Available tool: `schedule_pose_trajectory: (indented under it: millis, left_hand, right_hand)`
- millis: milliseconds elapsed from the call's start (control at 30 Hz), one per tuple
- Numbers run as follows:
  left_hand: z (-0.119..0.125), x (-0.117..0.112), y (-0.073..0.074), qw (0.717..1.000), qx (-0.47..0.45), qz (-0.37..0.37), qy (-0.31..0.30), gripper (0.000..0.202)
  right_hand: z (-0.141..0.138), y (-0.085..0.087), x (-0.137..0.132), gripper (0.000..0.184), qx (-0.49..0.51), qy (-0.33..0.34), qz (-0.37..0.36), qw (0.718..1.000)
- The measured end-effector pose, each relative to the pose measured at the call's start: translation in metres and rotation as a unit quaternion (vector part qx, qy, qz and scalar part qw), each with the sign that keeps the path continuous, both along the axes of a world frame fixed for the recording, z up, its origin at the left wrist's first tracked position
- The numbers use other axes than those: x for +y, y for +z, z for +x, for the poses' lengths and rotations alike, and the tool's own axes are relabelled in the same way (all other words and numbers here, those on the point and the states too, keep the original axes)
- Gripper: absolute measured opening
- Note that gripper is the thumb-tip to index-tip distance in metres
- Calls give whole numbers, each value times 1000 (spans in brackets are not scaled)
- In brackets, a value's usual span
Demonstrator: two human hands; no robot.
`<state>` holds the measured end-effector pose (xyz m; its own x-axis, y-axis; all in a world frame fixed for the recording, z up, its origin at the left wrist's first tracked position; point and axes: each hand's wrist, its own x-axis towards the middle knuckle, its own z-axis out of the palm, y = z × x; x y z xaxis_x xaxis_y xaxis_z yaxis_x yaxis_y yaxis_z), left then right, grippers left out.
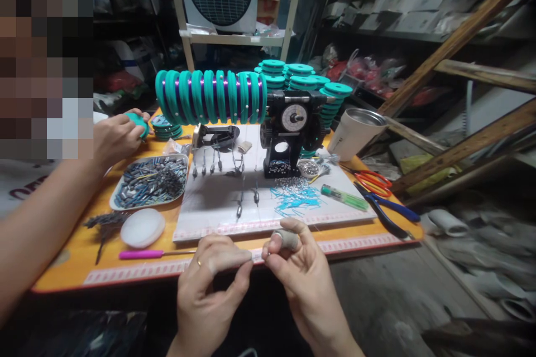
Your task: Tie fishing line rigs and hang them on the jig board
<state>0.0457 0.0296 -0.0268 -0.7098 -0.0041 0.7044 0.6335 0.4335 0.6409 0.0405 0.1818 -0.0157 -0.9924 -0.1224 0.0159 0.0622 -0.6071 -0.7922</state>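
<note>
My left hand [213,287], with a ring and a pale finger cover, is held at the table's front edge with thumb and index finger pinched. Beside it my right hand [305,276], with grey wrapping on one finger, pinches something small and dark at its fingertips, too small to name. The two hands' fingertips nearly meet. Beyond them, a row of green line spools [211,97] sits on the shaft of a black winding machine [288,122]. Small grey weights [257,196] hang on lines below. Blue tube pieces [295,201] and small beads [288,182] lie on the white board [221,189].
At left, another person's hand [121,136] holds a green spool. A tray of weights [146,181], a white lid [143,227] and a pink-handled tool [141,255] lie left. Orange-handled scissors [372,181], blue pliers [387,206] and a cup [355,136] stand right. Stacked spools [301,75] rise behind.
</note>
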Motion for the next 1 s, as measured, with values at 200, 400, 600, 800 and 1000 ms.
schedule_pose_trajectory:
  millis: [200, 400, 600, 800, 1000]
  left_hand:
    - [2, 1, 3, 1000, 6, 3, -18, 30]
    - [5, -1, 4, 999, -13, 27, -38, 31]
    - [8, -5, 4, 994, -55, 76, -61, 26]
    - [4, -1, 11, 991, -56, 77, -94, 25]
    - [0, -1, 17, 996, -30, 42, -68, 22]
  right_hand:
    - [-1, -2, -4, 53, 6, 30, 5, 1000]
    - [4, 1, 5, 56, 50, 5, 122, 991]
    - [-30, 73, 30, 40, 284, -163, 342, 881]
    - [-142, 162, 0, 51, 488, -193, 668, 527]
    - [-205, 173, -40, 66, 416, -181, 766, 454]
